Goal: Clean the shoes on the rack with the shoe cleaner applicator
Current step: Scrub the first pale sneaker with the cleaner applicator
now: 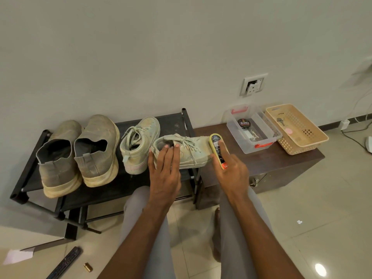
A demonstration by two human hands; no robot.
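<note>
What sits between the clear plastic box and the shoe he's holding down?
In the head view, the shoe cleaner applicator, gripped by the right hand, lies between the shoe and the clear box.

Single head view – looks forward and down from above; rack (124, 184) near, wall (161, 47) just behind.

Home entryway: shoe rack (182, 117) w/ worn shoes (96, 150), tiled floor (332, 208), wall socket (253, 84).
</note>
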